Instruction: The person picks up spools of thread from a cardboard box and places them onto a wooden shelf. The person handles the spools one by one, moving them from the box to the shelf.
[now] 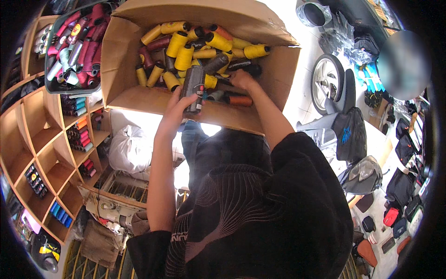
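A large cardboard box (139, 100) in front of me is filled with several thread spools, mostly yellow (179, 44), some dark grey, maroon and orange. My left hand (179, 108) grips a dark grey spool (193, 86) and holds it upright at the box's near edge. My right hand (241, 79) reaches down into the box among the spools, next to an orange spool (239, 100) and a black one; its fingers are hidden, and what it holds does not show.
A dark tray (76, 44) of maroon, grey and white spools sits left of the box. Wooden cubby shelves (42, 139) with more spools line the left. A white sack (127, 149) lies below. Bags, a wheel (327, 81) and a scooter stand at right.
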Available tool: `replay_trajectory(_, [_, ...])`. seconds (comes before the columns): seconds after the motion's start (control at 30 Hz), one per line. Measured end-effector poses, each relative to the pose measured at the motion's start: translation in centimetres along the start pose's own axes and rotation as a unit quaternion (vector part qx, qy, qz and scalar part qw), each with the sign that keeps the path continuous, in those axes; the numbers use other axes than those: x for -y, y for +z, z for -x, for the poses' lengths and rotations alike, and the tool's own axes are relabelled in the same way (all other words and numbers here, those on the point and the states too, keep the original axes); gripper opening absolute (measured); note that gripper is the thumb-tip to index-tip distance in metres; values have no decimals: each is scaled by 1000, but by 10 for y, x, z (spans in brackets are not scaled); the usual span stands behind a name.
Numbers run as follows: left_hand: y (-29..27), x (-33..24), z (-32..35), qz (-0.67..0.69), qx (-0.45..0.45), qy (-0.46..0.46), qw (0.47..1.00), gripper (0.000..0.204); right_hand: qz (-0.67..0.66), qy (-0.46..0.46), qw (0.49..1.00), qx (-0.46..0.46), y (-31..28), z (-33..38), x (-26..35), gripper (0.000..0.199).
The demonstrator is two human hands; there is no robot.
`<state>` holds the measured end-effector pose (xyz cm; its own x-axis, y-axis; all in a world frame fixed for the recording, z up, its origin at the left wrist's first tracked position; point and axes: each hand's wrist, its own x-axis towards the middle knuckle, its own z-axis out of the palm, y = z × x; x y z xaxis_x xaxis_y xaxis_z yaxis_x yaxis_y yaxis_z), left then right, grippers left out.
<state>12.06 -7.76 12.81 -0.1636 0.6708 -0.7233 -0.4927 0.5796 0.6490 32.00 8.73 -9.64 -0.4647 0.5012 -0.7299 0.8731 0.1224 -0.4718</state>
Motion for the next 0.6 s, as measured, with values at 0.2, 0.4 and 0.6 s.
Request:
replay_trajectory(0.2, [-13, 11, 17, 124, -44, 44, 990, 38, 86, 47, 988, 123, 97, -29, -41, 56])
replay_trajectory(0.4, [-19, 20, 19, 255, -40, 40, 965, 41, 281, 35, 953, 110, 88, -12, -33, 63])
replay_trajectory(0.6, [-25, 24, 18, 307, -11, 72, 949, 42, 291, 42, 952, 85, 98, -18, -26, 44])
